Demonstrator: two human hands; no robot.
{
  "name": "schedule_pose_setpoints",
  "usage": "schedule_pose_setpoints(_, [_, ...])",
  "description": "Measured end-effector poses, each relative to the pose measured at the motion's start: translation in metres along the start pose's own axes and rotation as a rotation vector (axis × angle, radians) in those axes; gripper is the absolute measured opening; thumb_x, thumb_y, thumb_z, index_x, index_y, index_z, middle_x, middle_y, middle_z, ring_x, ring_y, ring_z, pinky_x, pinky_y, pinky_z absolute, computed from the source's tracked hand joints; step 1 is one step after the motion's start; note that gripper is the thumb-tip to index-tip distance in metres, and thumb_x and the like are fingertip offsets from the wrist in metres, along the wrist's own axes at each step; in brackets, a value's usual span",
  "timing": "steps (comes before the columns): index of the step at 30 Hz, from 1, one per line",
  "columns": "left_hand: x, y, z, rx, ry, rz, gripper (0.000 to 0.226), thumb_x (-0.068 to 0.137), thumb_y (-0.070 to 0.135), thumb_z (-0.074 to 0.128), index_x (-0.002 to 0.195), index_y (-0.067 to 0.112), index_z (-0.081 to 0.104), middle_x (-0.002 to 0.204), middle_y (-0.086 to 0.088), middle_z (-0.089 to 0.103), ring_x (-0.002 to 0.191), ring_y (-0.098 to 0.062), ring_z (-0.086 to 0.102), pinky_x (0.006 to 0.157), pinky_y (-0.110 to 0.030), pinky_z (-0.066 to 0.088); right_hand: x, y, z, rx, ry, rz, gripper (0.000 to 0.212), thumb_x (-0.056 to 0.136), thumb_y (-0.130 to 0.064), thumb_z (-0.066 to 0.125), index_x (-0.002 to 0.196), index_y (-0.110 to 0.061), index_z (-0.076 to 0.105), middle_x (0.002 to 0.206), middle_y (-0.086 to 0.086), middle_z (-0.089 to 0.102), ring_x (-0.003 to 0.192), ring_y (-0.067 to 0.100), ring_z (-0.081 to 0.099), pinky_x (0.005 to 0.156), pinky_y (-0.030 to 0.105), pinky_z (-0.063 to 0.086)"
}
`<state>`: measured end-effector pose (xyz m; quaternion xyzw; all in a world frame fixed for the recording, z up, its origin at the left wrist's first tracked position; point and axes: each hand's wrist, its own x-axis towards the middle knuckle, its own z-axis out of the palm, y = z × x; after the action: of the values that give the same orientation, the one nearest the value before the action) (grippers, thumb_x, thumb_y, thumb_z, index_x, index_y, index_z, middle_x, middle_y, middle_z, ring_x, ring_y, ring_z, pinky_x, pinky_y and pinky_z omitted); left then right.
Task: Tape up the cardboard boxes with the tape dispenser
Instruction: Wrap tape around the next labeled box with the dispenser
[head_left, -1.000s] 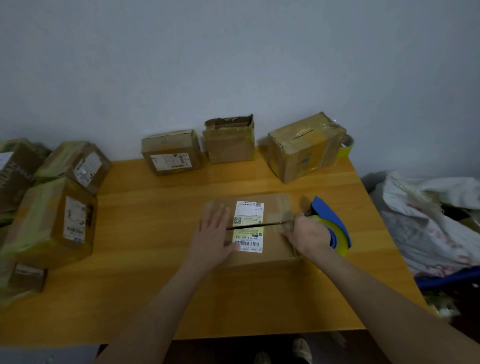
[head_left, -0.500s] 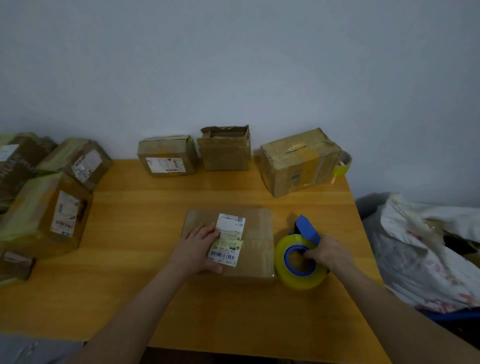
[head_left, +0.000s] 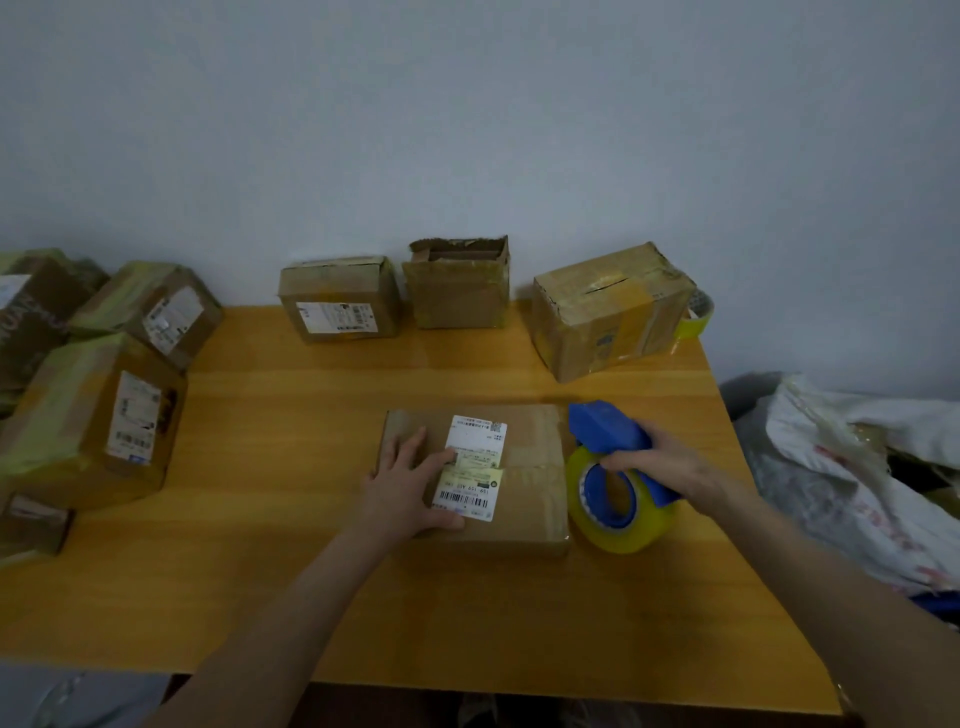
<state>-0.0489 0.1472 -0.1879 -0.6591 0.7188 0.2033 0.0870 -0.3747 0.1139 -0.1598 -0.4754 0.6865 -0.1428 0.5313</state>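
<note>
Here the left hand (head_left: 410, 483) lies flat on the box (head_left: 530, 467), fingers slightly spread, mid-table (head_left: 291, 519); the right hand (head_left: 670, 467) curls its fingers round the dispenser (head_left: 605, 430), just beside the box's right edge.

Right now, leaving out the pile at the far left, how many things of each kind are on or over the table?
Cardboard boxes: 4
Tape dispenser: 1
Spare tape roll: 1
Total: 6
</note>
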Motion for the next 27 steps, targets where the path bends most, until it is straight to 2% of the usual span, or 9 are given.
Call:
schedule_pose_setpoints(4, [0.001, -0.005, 0.003, -0.013, 0.009, 0.041, 0.096, 0.068, 0.068, 0.068, 0.148, 0.046, 0.021, 0.161, 0.006, -0.006, 0.147, -0.029, -0.011, 0.113, -0.062, 0.018, -0.01, -0.015, -0.007, 0.022, -0.007, -0.02, 0.063, 0.073, -0.011, 0.081, 0.128, -0.016, 0.051, 0.112, 0.004, 0.06, 0.092, 0.021, 0.061, 0.073, 0.033, 0.049])
schedule_pose_setpoints(8, [0.005, -0.008, 0.004, -0.013, 0.009, 0.122, 0.094, 0.069, 0.068, 0.068, 0.148, 0.043, 0.023, 0.161, 0.005, -0.003, 0.147, -0.025, -0.008, 0.113, -0.058, 0.019, -0.031, -0.064, -0.024, -0.212, 0.03, -0.221, 0.061, 0.071, -0.009, 0.082, 0.122, -0.022, 0.051, 0.116, 0.003, 0.058, 0.096, 0.02, 0.059, 0.08, 0.034, 0.047])
schedule_pose_setpoints(14, [0.008, -0.011, 0.004, -0.12, 0.035, 0.155, 0.085, 0.071, 0.061, 0.07, 0.145, 0.043, 0.032, 0.16, 0.007, 0.007, 0.148, -0.02, -0.003, 0.112, -0.058, 0.024, -0.047, -0.129, 0.015, -0.377, -0.141, -0.397, 0.052, 0.07, -0.014, 0.085, 0.11, -0.019, 0.052, 0.107, 0.001, 0.057, 0.095, 0.019, 0.061, 0.083, 0.036, 0.052])
schedule_pose_setpoints(17, [0.005, -0.019, 0.0, -0.44, 0.117, 0.186, 0.052, 0.08, 0.05, 0.067, 0.128, 0.034, 0.055, 0.145, 0.003, 0.043, 0.138, -0.022, 0.034, 0.103, -0.053, 0.039, -0.038, -0.127, 0.05, -0.395, -0.23, -0.447, 0.056, 0.068, -0.011, 0.086, 0.109, -0.023, 0.05, 0.107, 0.0, 0.057, 0.098, 0.018, 0.061, 0.083, 0.033, 0.053])
schedule_pose_setpoints(19, [-0.002, -0.018, -0.013, -0.8, 0.286, 0.063, 0.022, 0.094, 0.034, 0.054, 0.111, 0.022, 0.063, 0.108, -0.003, 0.064, 0.101, -0.023, 0.06, 0.082, -0.038, 0.053, -0.031, -0.12, 0.063, -0.415, -0.236, -0.463, 0.06, 0.068, -0.01, 0.085, 0.111, -0.025, 0.047, 0.106, -0.003, 0.056, 0.1, 0.017, 0.059, 0.083, 0.031, 0.053])
schedule_pose_setpoints(21, [-0.008, -0.011, -0.034, -1.181, 0.261, -0.112, 0.033, 0.099, 0.036, 0.045, 0.118, 0.014, 0.06, 0.107, -0.003, 0.065, 0.095, -0.019, 0.062, 0.079, -0.028, 0.051, -0.028, -0.118, 0.066, -0.431, -0.237, -0.464, 0.064, 0.069, -0.009, 0.084, 0.117, -0.024, 0.045, 0.108, -0.003, 0.055, 0.101, 0.016, 0.058, 0.085, 0.031, 0.053])
schedule_pose_setpoints(24, [-0.005, -0.007, -0.05, -1.512, -0.039, -0.172, 0.058, 0.092, 0.059, 0.043, 0.123, 0.012, 0.058, 0.118, -0.008, 0.064, 0.107, -0.025, 0.063, 0.091, -0.04, 0.053, -0.025, -0.119, 0.066, -0.452, -0.26, -0.455, 0.066, 0.07, -0.008, 0.084, 0.121, -0.022, 0.044, 0.11, -0.001, 0.056, 0.102, 0.016, 0.059, 0.085, 0.031, 0.053])
schedule_pose_setpoints(25, [-0.005, -0.004, -0.052, -1.528, -0.092, -0.192, 0.055, 0.092, 0.057, 0.048, 0.118, 0.011, 0.06, 0.112, -0.009, 0.067, 0.101, -0.024, 0.066, 0.087, -0.038, 0.055, -0.024, -0.119, 0.067, -0.46, -0.261, -0.459, 0.065, 0.07, -0.009, 0.084, 0.12, -0.022, 0.045, 0.109, -0.002, 0.056, 0.102, 0.017, 0.059, 0.085, 0.031, 0.053])
schedule_pose_setpoints(27, [-0.005, 0.0, -0.054, -1.54, -0.065, -0.24, 0.024, 0.095, 0.029, 0.056, 0.1, 0.006, 0.06, 0.092, -0.009, 0.066, 0.077, -0.016, 0.066, 0.068, -0.024, 0.056, -0.023, -0.121, 0.067, -0.48, -0.263, -0.466, 0.063, 0.07, -0.009, 0.084, 0.117, -0.024, 0.045, 0.108, -0.002, 0.056, 0.102, 0.018, 0.059, 0.087, 0.034, 0.053])
